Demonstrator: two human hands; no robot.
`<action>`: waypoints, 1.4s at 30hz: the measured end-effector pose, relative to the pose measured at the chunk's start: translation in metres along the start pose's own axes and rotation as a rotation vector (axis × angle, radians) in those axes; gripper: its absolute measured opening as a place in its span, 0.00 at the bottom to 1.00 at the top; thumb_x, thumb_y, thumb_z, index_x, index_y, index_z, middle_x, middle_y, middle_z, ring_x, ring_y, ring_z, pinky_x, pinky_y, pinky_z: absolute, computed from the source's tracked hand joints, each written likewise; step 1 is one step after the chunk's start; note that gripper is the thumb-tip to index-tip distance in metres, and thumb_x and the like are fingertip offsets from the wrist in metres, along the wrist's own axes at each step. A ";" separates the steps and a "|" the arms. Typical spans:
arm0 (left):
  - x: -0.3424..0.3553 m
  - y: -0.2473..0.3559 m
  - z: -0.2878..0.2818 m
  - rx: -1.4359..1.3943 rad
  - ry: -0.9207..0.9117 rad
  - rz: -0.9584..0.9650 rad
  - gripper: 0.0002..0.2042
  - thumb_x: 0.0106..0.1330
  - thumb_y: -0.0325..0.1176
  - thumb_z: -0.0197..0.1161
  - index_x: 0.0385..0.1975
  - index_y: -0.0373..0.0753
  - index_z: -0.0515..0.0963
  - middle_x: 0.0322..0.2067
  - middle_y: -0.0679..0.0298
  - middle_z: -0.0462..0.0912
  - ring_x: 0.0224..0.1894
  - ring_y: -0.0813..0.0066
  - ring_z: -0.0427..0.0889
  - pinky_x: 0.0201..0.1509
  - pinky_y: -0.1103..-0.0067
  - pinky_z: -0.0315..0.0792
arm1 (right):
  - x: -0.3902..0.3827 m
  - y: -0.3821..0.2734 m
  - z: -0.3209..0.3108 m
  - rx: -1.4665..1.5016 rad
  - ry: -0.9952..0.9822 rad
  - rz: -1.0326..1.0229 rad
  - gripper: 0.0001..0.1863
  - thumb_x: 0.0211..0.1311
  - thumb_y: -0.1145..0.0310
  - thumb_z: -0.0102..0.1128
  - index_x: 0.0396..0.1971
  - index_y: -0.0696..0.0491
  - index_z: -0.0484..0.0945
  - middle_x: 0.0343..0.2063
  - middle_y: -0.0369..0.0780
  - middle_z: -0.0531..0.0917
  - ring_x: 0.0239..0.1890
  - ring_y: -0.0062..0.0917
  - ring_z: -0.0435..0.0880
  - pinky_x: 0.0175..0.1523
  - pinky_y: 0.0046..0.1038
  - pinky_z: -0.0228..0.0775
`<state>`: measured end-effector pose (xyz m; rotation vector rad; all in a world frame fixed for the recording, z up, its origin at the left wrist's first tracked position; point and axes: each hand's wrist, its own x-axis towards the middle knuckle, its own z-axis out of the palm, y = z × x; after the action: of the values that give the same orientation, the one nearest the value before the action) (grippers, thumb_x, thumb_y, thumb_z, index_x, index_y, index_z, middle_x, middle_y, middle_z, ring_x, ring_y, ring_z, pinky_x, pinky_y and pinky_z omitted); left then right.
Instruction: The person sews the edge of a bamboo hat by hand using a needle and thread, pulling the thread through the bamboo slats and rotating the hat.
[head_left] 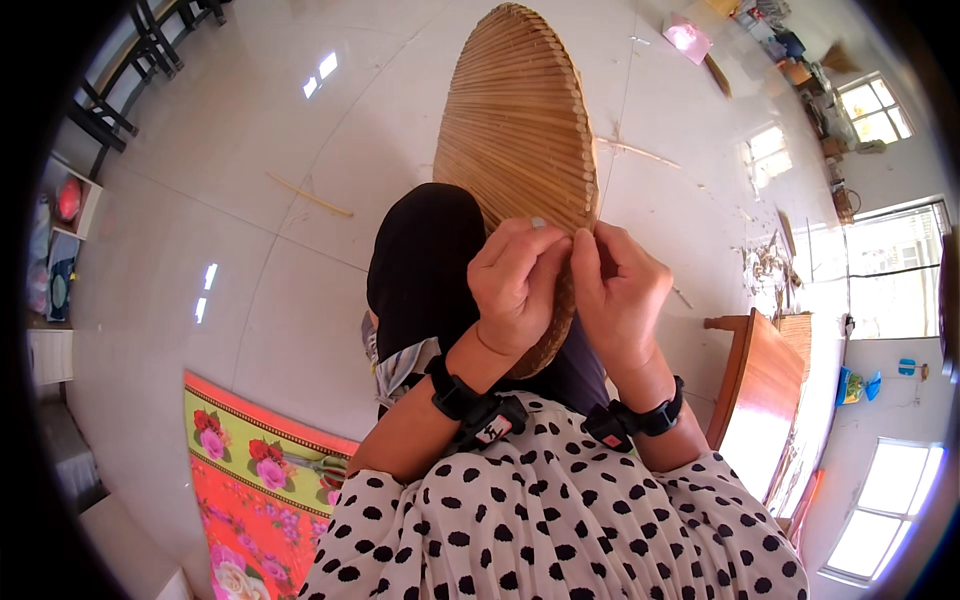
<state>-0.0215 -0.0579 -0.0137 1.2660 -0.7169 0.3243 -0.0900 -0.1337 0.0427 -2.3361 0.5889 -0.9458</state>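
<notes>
A tan palm-leaf fan stands on edge across my lap, its pleated ribs spreading upward. Along its right side runs a thick bound rim. My left hand, with a ring on one finger, is closed in a pinch at this rim. Just right of it, my right hand also pinches the edge, thumb and forefinger pressed together. The two sets of fingertips almost meet. Whether a thin strip lies between them is too small to tell. Part of the fan's lower end is hidden behind my hands.
Scissors lie on a flowered red cloth at the lower left. A wooden bench stands to the right. Thin strips and plant scraps litter the tiled floor. Dark stools are at the far left.
</notes>
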 end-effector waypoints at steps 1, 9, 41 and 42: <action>0.001 0.000 -0.003 0.005 0.006 0.023 0.08 0.56 0.15 0.66 0.34 0.32 0.79 0.27 0.57 0.78 0.26 0.67 0.76 0.30 0.79 0.70 | 0.001 -0.003 -0.001 -0.017 -0.004 -0.002 0.07 0.57 0.73 0.65 0.32 0.60 0.82 0.19 0.43 0.82 0.18 0.25 0.81 0.26 0.23 0.72; 0.016 -0.001 -0.042 -0.279 0.190 -0.114 0.05 0.72 0.25 0.53 0.41 0.32 0.74 0.36 0.59 0.79 0.33 0.75 0.78 0.37 0.81 0.74 | 0.007 0.012 -0.003 -0.044 -0.002 0.070 0.08 0.60 0.69 0.63 0.29 0.60 0.81 0.15 0.42 0.79 0.16 0.25 0.78 0.24 0.25 0.70; 0.092 0.053 -0.087 0.352 -0.677 -0.131 0.06 0.62 0.22 0.58 0.38 0.35 0.73 0.28 0.57 0.79 0.28 0.67 0.79 0.34 0.75 0.73 | -0.013 0.010 0.000 0.142 -0.091 0.022 0.08 0.58 0.69 0.64 0.28 0.58 0.79 0.19 0.45 0.79 0.19 0.37 0.79 0.25 0.31 0.71; 0.091 0.054 -0.078 0.341 -0.806 -0.064 0.07 0.60 0.22 0.60 0.38 0.35 0.73 0.29 0.56 0.78 0.29 0.61 0.79 0.34 0.72 0.74 | -0.014 0.010 0.000 0.147 -0.085 0.017 0.08 0.58 0.69 0.64 0.29 0.58 0.79 0.19 0.45 0.79 0.19 0.38 0.79 0.25 0.31 0.71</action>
<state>0.0383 0.0166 0.0768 1.7589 -1.3360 -0.1490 -0.1014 -0.1334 0.0296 -2.2248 0.4876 -0.8480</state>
